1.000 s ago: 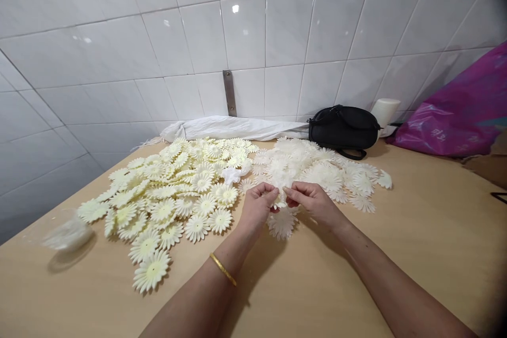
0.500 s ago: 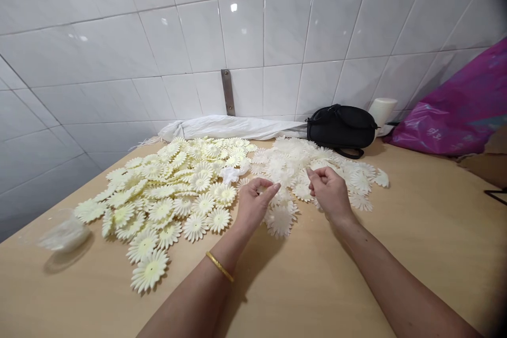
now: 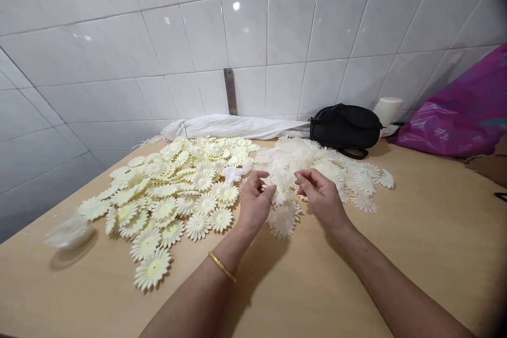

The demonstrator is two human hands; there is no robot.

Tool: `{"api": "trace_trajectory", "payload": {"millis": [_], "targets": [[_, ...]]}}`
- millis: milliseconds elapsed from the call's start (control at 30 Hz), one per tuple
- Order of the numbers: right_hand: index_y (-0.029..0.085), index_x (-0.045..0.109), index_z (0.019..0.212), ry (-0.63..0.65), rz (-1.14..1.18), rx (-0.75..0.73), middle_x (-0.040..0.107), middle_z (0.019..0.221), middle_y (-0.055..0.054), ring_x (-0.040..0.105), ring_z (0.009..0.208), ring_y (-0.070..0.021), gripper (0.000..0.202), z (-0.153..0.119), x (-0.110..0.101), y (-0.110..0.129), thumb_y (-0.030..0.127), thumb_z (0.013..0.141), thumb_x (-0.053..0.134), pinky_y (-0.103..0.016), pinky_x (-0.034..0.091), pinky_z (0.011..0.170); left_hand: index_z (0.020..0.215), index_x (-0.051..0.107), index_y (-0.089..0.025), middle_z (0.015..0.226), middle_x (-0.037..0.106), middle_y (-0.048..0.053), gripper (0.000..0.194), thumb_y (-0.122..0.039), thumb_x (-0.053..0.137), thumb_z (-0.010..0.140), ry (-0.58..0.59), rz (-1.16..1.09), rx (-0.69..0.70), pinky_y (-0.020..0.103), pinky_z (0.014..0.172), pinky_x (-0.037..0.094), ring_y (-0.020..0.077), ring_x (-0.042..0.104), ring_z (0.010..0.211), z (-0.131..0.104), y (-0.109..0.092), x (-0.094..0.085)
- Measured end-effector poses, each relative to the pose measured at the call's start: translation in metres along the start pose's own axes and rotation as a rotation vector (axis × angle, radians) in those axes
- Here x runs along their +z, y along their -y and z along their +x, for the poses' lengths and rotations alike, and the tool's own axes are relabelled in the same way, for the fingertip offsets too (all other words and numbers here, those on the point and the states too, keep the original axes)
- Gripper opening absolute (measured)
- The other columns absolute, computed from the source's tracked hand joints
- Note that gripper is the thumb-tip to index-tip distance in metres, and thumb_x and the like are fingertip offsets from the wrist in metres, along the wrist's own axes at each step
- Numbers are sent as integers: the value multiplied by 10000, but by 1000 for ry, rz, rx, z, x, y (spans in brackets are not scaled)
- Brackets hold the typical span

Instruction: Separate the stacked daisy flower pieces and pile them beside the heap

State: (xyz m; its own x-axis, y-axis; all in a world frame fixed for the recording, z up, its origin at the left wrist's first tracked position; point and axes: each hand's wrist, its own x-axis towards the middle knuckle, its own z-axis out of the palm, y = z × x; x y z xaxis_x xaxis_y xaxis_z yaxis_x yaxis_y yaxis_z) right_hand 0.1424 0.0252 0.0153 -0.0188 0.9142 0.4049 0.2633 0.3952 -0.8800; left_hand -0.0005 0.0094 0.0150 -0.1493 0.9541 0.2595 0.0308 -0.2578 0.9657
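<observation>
My left hand point(image 3: 253, 202), a gold bangle at its wrist, pinches the edge of a white artificial flower point(image 3: 279, 194) with a pale yellow-green centre. Close by on the right, the thumb and fingers of my right hand point(image 3: 319, 195) are pressed together; what they hold, if anything, blends into the white petals behind. Under and beyond both hands lies a heap of thin, translucent white flower layers point(image 3: 284, 220). Left of my left hand spreads a large pile of pale yellow daisy-like flower heads point(image 3: 162, 210).
A clear plastic bag with whitish contents point(image 3: 70, 232) sits at the left. Along the tiled wall lie a rolled white cloth point(image 3: 237, 128) and a black zip case point(image 3: 345, 127). Behind the case stands a white bottle point(image 3: 388, 111); a purple plastic bag point(image 3: 451, 116) fills the right corner.
My hands have come closer together, the right one moving left and slightly down. A white flower with a pale yellow-green centre now shows at my left fingertips. The view has shifted slightly.
</observation>
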Motion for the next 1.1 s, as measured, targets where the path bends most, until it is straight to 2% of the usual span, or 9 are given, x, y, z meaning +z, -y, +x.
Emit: {"api": "trace_trajectory", "payload": {"millis": [100,200,300,367,467,667,733,867,1100], "targets": [[235,520,1085,95,-129,-205,524,1048,-68,518,758,-156,309,-2,3,2,324,793,472,-296,424,686,823,493,-174,543,360,-67,183,-221,572,664,11,-38,-48,187,439,282,64,342,466,0,-2,0],[222,594,952,234,-204,-319,555,966,-68,507,841,-190,223,-4,5,0,264,807,429,-320,397,741,810,488,-176,531,348,-75,182,-232,584,666,22,-65,-46,185,437,264,57,325,454,0,-1,1],[194,583,666,242,-251,-219,545,660,-35,485,664,-168,238,-4,5,-6,277,813,415,-297,376,638,787,493,-176,505,292,-86,170,-268,589,680,-1,-79,-41,184,429,223,45,263,431,1,1,-1],[188,561,629,186,-213,-117,535,613,-21,472,620,-155,261,-3,4,-8,320,811,429,-281,361,603,768,498,-172,496,269,-91,164,-286,587,689,-19,-99,-44,183,427,205,39,222,421,2,2,-1],[176,586,696,178,-64,-4,578,693,-30,503,677,-161,294,-1,1,-5,403,807,435,-273,371,631,748,506,-164,488,275,-91,166,-296,590,692,-4,-145,-56,181,421,194,34,210,416,2,2,-1],[207,578,972,428,253,82,591,863,-19,519,752,-149,339,-5,1,12,424,712,580,-255,393,655,759,506,-171,480,375,-82,221,-367,588,700,90,-213,-57,174,405,241,36,308,399,-6,1,6],[205,574,946,407,252,79,566,794,0,488,675,-125,341,-7,4,13,385,664,641,-240,378,605,769,494,-178,449,355,-92,231,-385,576,709,89,-223,-91,169,377,235,34,299,362,-7,1,7],[168,513,617,291,167,44,380,552,45,342,527,-87,235,-8,8,9,368,720,579,-226,284,504,738,478,-176,417,306,-101,271,-431,565,708,54,-222,-138,150,332,213,22,263,320,-6,1,9],[176,470,592,100,154,38,379,559,47,329,528,-89,248,-2,5,-2,365,737,539,-225,282,507,800,450,-171,574,496,-40,384,-363,703,585,144,-493,-446,202,435,416,95,533,469,-7,-3,11]]}}
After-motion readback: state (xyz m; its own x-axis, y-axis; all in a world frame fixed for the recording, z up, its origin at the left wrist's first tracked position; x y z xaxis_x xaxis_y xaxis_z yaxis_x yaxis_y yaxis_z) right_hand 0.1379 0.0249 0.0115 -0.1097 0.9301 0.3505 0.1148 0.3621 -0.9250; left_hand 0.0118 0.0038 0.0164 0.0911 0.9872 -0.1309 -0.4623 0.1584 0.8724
